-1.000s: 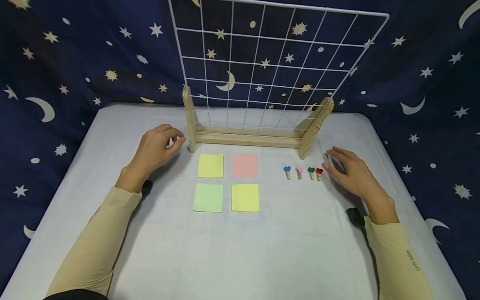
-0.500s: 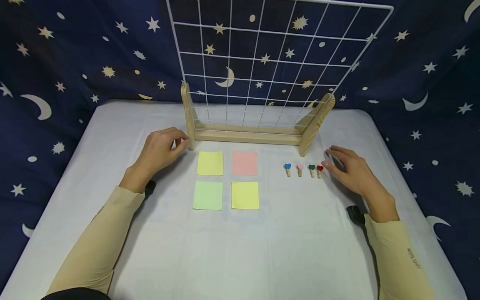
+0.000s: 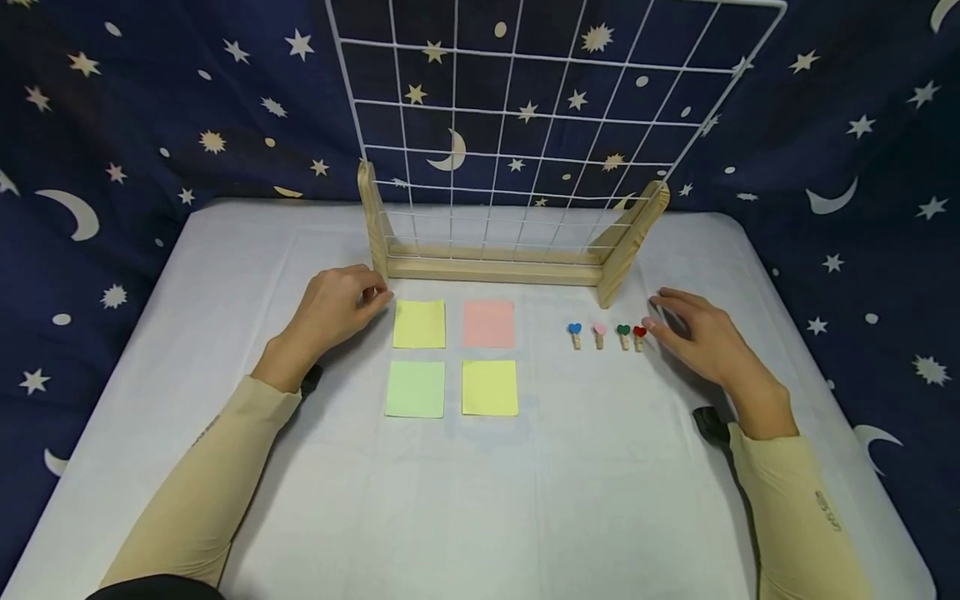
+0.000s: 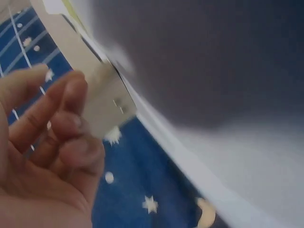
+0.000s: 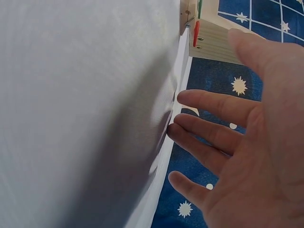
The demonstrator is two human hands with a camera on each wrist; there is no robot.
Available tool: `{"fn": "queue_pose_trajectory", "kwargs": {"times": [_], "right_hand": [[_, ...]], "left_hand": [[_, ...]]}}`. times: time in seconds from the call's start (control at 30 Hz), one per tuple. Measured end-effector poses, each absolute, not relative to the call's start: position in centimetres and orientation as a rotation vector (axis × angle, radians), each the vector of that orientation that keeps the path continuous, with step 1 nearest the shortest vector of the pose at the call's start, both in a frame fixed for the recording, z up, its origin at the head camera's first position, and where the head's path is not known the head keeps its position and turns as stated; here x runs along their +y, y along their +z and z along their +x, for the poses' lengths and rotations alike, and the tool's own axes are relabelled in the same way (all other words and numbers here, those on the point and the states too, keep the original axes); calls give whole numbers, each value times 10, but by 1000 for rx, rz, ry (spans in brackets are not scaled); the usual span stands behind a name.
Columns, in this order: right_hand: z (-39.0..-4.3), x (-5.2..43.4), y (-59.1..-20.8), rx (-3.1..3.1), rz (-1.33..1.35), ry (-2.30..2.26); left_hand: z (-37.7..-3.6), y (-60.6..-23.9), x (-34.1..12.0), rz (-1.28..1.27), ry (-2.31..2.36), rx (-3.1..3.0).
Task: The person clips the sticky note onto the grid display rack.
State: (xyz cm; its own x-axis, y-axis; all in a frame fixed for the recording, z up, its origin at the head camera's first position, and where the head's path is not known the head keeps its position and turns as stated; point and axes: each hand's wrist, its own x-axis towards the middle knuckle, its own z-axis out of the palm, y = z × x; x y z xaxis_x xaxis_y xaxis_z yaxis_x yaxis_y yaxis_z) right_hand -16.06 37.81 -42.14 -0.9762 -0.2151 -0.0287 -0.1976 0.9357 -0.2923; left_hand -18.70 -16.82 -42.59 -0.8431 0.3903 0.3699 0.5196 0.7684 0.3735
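Note:
In the head view my left hand (image 3: 337, 304) hovers just left of a yellow sticky note (image 3: 419, 324), near the stand's left foot. Its fingers are loosely curled and hold nothing. A pink sticky note (image 3: 489, 323) lies beside the yellow one. Below them are a green sticky note (image 3: 415, 389) and another yellow one. My right hand (image 3: 697, 337), fingers spread and fairly straight, is at the right of a row of mini clothespins with heart tops: blue (image 3: 575, 336), pink (image 3: 599, 336), green (image 3: 624, 337) and red (image 3: 639, 337). It is nearest the red one and holds nothing.
Behind the notes a white wire grid (image 3: 517, 108) stands upright in a wooden base (image 3: 495, 270). A white cloth covers the table (image 3: 480, 500). Dark blue fabric (image 3: 150, 100) with stars and moons hangs around the back and sides.
My left hand has moved right and slightly toward me, closer to the upper yellow sticky note. The right hand has stayed nearly still. The head view has tilted down slightly.

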Motion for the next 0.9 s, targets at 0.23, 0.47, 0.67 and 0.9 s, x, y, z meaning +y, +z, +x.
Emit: {"fn": "queue_pose_trajectory", "kwargs": {"times": [0.23, 0.47, 0.67, 0.9], "right_hand": [[-160, 378, -421, 3040, -327, -450], [-158, 374, -420, 3029, -327, -470], [-156, 372, -419, 3046, -355, -485], [-155, 372, -419, 3086, -376, -498]], "left_hand": [[-182, -426, -155, -692, -708, -2733], [-180, -425, -151, -677, -666, -2760], [-179, -427, -149, -660, -632, -2780], [-179, -426, -148, -619, -604, -2867]]}}
